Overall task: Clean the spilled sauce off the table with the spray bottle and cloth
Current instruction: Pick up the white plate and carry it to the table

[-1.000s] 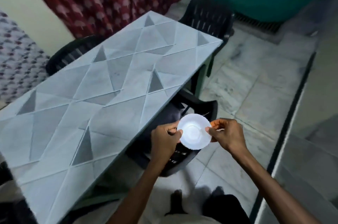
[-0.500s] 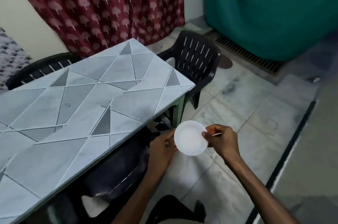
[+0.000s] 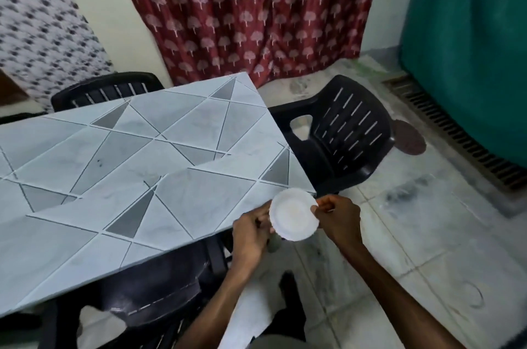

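White plate (image 3: 293, 214), plastic-looking, small and round, with a scalloped rim and a shallow well that has a faint warm tint in the middle (could be sauce, I cannot tell). I judge it light and stiff, thin at the edge, and smooth enough to slip if tipped. Anything wet in it would run off fast, so keep it level. The best hold is the rim on opposite sides, and that is what I see. The left hand (image 3: 251, 231) grips the left rim, its fingers (image 3: 263, 217) curled onto the edge. The right hand (image 3: 338, 217) pinches the right rim, fingers clamped together on it (something small may be tucked in there too, too blurred to name). The plate is held in the air at the near corner of the table (image 3: 142, 163), overlapping its edge from my view and not set down. The table top is grey-white with dark triangles, hard and flat, and a wipe should glide on it. I see no obvious spill. Spray bottle and cloth are not in view. A black chair (image 3: 342, 137) stands at the table's end.
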A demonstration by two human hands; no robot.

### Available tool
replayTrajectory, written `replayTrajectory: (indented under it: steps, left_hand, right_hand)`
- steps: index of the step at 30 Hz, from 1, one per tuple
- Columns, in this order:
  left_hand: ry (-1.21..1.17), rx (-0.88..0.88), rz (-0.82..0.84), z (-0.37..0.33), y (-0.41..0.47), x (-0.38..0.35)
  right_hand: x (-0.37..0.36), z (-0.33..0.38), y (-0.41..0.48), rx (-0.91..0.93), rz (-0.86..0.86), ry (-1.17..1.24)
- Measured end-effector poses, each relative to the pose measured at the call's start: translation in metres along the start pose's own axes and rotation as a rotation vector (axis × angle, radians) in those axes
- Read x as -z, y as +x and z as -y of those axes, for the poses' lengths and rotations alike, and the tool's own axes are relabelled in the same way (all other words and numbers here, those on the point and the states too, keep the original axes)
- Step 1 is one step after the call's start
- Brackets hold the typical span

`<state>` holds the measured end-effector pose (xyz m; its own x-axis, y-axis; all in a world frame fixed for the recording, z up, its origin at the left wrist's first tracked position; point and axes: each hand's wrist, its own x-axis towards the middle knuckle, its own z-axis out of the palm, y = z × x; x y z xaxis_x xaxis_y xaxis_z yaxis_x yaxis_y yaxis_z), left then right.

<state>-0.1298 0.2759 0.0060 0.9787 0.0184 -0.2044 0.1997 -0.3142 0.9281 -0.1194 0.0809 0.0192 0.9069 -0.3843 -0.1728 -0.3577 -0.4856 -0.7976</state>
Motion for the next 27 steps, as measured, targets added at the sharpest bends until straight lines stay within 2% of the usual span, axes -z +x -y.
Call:
replayTrajectory:
  steps: [9, 20, 27]
  left_hand:
    - [-0.023, 0.062, -0.195, -0.014, 0.086, -0.062]
    - [-0.054, 0.281, -0.653, -0.022, 0.124, -0.119]
    - [-0.103, 0.401, -0.981, -0.031, 0.124, -0.169]
  right_hand:
    - [-0.001, 0.000, 0.148, -0.012, 0.255, -0.106]
    - [-0.050, 0.016, 0.265, 0.146, 0.649, -0.279]
    - [-0.059, 0.028, 0.298, 0.080, 0.972, -0.287]
